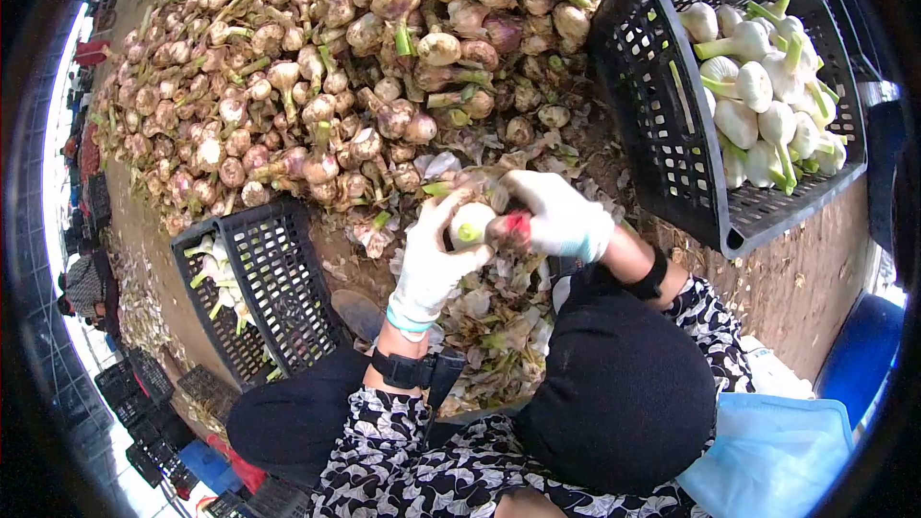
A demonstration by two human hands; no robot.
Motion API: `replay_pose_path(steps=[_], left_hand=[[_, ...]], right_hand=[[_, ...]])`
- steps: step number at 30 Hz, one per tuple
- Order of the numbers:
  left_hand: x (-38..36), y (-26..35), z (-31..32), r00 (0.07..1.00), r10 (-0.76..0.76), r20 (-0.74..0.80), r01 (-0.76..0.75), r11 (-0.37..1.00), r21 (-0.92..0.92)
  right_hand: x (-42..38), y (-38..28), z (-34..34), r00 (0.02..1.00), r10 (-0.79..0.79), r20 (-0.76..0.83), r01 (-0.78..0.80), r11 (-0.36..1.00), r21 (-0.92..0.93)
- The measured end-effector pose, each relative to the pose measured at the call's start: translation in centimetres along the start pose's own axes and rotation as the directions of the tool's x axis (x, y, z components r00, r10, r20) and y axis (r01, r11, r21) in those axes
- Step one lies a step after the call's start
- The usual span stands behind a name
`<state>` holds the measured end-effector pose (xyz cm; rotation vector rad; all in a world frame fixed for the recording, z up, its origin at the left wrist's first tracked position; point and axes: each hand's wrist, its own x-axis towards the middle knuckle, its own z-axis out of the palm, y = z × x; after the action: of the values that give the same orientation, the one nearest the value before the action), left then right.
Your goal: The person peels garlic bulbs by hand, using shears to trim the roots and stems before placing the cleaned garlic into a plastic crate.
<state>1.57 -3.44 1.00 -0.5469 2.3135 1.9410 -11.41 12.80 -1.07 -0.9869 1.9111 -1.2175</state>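
A garlic bulb with a pale, peeled surface and a greenish cut end is in front of me. My left hand, in a white glove with a teal cuff, wraps its fingers round the bulb. From the other side my right hand, also gloved, closes its fingers and thumb against the bulb. Something red shows at the right thumb; I cannot make out what it is. Loose papery skins lie on the ground below both hands.
A large heap of unpeeled garlic spreads ahead and left. On the right stands a black crate of cleaned white bulbs. Another black crate with garlic is at my left knee. A light blue bag lies at lower right.
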Motion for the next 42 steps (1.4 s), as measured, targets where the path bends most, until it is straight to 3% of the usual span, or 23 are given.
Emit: replay_pose_path(steps=[1,5,7,9,12,14,16,17,19,21,23,24,27,29,31,32,33,34,35,37,39,40,42], left_hand=[[0.0,0.3,0.1,1.000,0.001,0.004,-0.001,1.000,-0.001],[0.0,0.1,0.0,0.999,-0.022,0.032,0.024,0.998,-0.065],[-0.2,0.2,0.4,0.995,-0.091,-0.035,0.070,0.914,-0.400],[-0.2,-0.4,0.8,0.994,-0.096,-0.056,0.056,0.868,-0.493],[-0.3,-0.5,1.7,0.983,-0.159,-0.089,0.095,0.865,-0.493],[0.5,0.1,2.2,0.933,-0.237,-0.270,0.020,0.785,-0.619],[1.2,1.9,2.9,0.873,-0.302,-0.382,-0.114,0.635,-0.764],[1.0,2.2,2.3,0.944,-0.259,-0.204,-0.060,0.473,-0.879],[0.8,2.4,1.9,0.970,-0.225,-0.094,-0.061,0.150,-0.987],[1.9,3.8,1.9,0.808,-0.571,-0.142,-0.080,0.133,-0.988],[2.3,0.9,0.9,0.843,-0.538,0.021,0.072,0.075,-0.995],[3.0,1.0,0.9,0.769,-0.634,0.082,0.147,0.050,-0.988],[2.9,-0.2,0.9,0.726,-0.684,0.074,0.192,0.098,-0.977],[3.3,-0.1,0.8,0.751,-0.651,0.106,0.201,0.073,-0.977],[4.0,0.6,1.0,0.786,-0.614,0.069,0.215,0.168,-0.962],[4.9,2.9,2.0,0.703,-0.711,-0.003,0.173,0.175,-0.969],[4.9,5.1,3.0,0.847,-0.520,-0.115,0.179,0.482,-0.857],[4.5,10.1,4.8,0.924,-0.376,-0.063,0.110,0.421,-0.900],[4.6,10.7,4.9,0.923,-0.381,-0.056,0.117,0.417,-0.901],[4.9,11.3,5.0,0.990,0.130,0.053,-0.033,0.584,-0.811],[5.0,7.7,2.8,0.995,0.013,-0.101,-0.065,0.845,-0.531],[5.3,4.3,1.4,0.973,-0.222,-0.066,0.092,0.633,-0.768],[3.7,1.7,1.1,0.880,-0.461,-0.114,0.167,0.524,-0.835]], right_hand=[[-0.2,-0.1,0.5,0.992,-0.114,-0.056,0.103,0.979,-0.177],[-0.2,0.8,1.4,0.961,-0.225,-0.160,0.196,0.964,-0.177],[0.1,0.7,0.7,0.998,-0.046,-0.036,0.044,0.997,-0.069],[0.1,0.4,1.2,0.985,0.155,-0.080,-0.144,0.981,0.132],[-0.4,-1.2,1.2,0.992,-0.112,-0.065,0.114,0.993,0.040],[-0.3,-1.8,1.3,0.954,-0.283,-0.095,0.281,0.959,-0.040],[1.2,1.4,1.1,0.959,-0.197,-0.205,0.219,0.972,0.086],[1.7,3.4,1.6,0.949,-0.094,-0.301,0.165,0.962,0.219],[2.4,6.4,2.9,0.909,0.408,-0.088,-0.418,0.892,-0.171],[0.3,6.1,5.5,0.857,0.154,0.492,0.064,0.915,-0.398],[0.1,5.1,4.1,0.854,0.219,0.472,-0.026,0.924,-0.381],[0.2,3.7,2.5,0.848,0.290,0.445,-0.120,0.921,-0.371],[0.9,3.2,0.3,0.813,0.351,0.465,-0.230,0.927,-0.297],[-0.9,4.8,1.9,0.940,0.142,0.309,-0.016,0.926,-0.377],[-2.2,5.8,3.2,0.918,0.276,0.284,-0.152,0.908,-0.390],[-2.6,5.9,3.0,0.953,0.249,0.174,-0.181,0.924,-0.336],[-3.0,5.9,2.9,0.970,0.232,0.068,-0.206,0.939,-0.275],[-3.2,6.4,2.6,0.951,0.308,-0.034,-0.309,0.946,-0.101],[-3.2,6.6,2.6,0.958,0.175,-0.227,-0.223,0.952,-0.207],[-4.1,6.5,0.9,0.881,0.340,-0.328,-0.397,0.909,-0.124],[-4.2,6.0,0.3,0.893,0.362,-0.267,-0.398,0.913,-0.091],[-4.0,4.7,0.4,0.928,0.324,-0.181,-0.355,0.917,-0.180],[-4.5,5.5,2.9,0.986,0.105,-0.132,-0.144,0.931,-0.336]])
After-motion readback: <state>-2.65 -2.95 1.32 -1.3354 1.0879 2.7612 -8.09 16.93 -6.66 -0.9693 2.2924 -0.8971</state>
